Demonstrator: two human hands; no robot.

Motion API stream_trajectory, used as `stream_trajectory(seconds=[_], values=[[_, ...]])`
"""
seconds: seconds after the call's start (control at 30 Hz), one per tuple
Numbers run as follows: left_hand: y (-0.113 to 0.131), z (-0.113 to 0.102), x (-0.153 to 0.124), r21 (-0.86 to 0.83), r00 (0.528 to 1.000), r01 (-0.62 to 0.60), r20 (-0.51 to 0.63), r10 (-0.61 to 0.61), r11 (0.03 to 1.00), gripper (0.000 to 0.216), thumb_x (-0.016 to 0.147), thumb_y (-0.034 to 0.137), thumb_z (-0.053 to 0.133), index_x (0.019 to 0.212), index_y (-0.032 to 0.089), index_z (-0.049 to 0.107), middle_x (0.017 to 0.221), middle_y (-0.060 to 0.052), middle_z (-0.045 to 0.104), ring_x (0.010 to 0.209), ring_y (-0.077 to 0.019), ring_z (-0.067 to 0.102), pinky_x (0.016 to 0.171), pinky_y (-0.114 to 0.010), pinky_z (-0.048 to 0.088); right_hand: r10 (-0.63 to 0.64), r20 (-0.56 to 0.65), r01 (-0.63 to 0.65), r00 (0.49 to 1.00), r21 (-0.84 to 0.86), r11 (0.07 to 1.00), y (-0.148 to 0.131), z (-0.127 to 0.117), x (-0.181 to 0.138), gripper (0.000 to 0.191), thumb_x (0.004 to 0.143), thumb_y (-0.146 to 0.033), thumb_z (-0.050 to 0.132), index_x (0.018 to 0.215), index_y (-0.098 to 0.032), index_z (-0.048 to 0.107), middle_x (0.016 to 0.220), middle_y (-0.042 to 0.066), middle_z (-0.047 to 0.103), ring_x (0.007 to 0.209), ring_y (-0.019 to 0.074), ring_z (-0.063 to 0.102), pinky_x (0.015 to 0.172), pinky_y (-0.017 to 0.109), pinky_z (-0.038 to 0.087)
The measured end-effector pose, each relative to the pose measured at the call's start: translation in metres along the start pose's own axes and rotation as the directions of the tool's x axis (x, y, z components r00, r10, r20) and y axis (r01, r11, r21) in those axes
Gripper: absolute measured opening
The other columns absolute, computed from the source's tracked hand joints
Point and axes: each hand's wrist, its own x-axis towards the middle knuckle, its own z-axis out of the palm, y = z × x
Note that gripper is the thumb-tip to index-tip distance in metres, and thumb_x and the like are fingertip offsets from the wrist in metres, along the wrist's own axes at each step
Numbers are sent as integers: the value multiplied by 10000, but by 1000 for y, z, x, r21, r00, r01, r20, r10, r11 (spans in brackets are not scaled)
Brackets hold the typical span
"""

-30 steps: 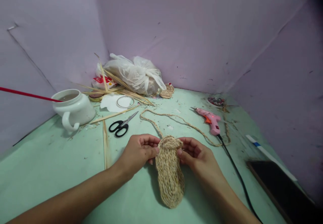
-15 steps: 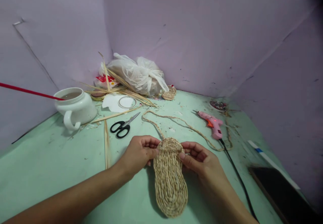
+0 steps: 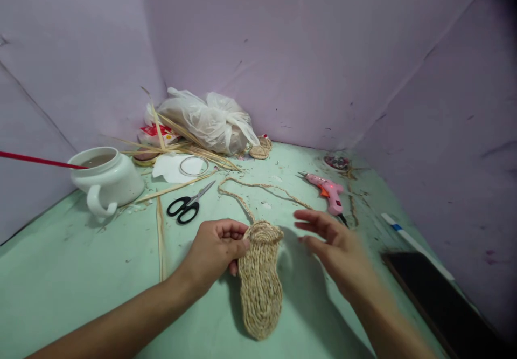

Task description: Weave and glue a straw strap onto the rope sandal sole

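Note:
A braided straw slipper sole point(image 3: 260, 289) is held by its upper left edge in my left hand point(image 3: 220, 248), thumb on top and fingers beneath. Its lower end tilts toward me. From the top of the sole a loose braided cord point(image 3: 238, 197) runs out over the table and passes behind my right hand. Off the sole's right side, my right hand point(image 3: 333, 246) is in the air, fingers apart and holding nothing, slightly smeared by motion. Beyond it lies a pink glue gun point(image 3: 331, 193), a small red light glowing on its body.
Black-handled scissors point(image 3: 189, 205) lie left of the sole. A white pot point(image 3: 117, 181) with a red stick point(image 3: 40, 159) stands farther left. Straw strips point(image 3: 181, 186), a paper piece point(image 3: 169, 167) and a plastic bag point(image 3: 210, 122) are behind. A dark phone-like slab point(image 3: 436, 305) lies right.
My right hand has let go of the sole and moved away to the right. My left hand keeps its hold. The whole view has shifted slightly.

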Motion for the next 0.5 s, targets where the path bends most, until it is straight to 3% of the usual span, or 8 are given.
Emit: stream_trajectory(seconds=[0.13,0.23,0.3,0.33,0.4,0.43,0.5], values=[[-4,-4,2,-93,998,55,20,-53,994,291,527,218,711,756,93,582,535,32,545,389,-57,449,329,-177,364,-98,-362,33,927,-181,983,3,-35,23,367,616,-270,646,970,-178,616,956,95,644,934,269,598,794,391,454],[-7,-4,3,-97,997,83,-4,-83,992,268,524,210,712,721,103,566,505,39,534,377,-50,433,333,-169,354,-98,-453,-8,886,-226,974,-2,-42,25,394,620,-324,666,972,-155,614,954,122,633,940,306,586,785,426,452],[-7,-4,2,-75,997,74,-20,-76,994,242,527,207,703,695,108,562,487,46,519,366,-43,413,328,-162,330,-194,-479,59,856,-282,958,-13,-30,12,350,658,-379,653,956,-199,626,929,96,636,857,277,600,775,437,453],[-6,-3,0,-63,998,60,-24,-61,996,232,528,212,699,686,110,562,485,46,516,365,-42,407,326,-162,320,-272,-393,158,879,-298,941,-20,-21,3,312,675,-391,646,933,-216,632,929,81,640,828,258,604,791,437,448],[0,-1,-6,-40,1000,20,-13,-21,999,226,534,226,694,683,111,568,498,40,522,385,-51,418,336,-166,327,-372,-85,343,924,-244,907,-33,0,-16,277,667,-393,673,890,-232,639,1000,67,627,928,258,576,888,444,403],[4,0,-10,-23,1000,4,-2,-4,1000,229,539,236,692,689,111,573,501,39,524,397,-57,426,346,-170,338,-344,23,343,939,-154,927,-37,10,-25,285,687,-407,662,907,-229,633,1032,69,617,978,263,560,907,450,391],[13,2,-19,30,999,-31,11,30,999,229,553,246,689,708,111,589,508,37,524,426,-67,442,375,-176,363,-184,198,172,963,76,982,-39,27,-38,456,682,-472,665,1055,-230,568,1136,89,568,1053,273,531,892,444,414]])
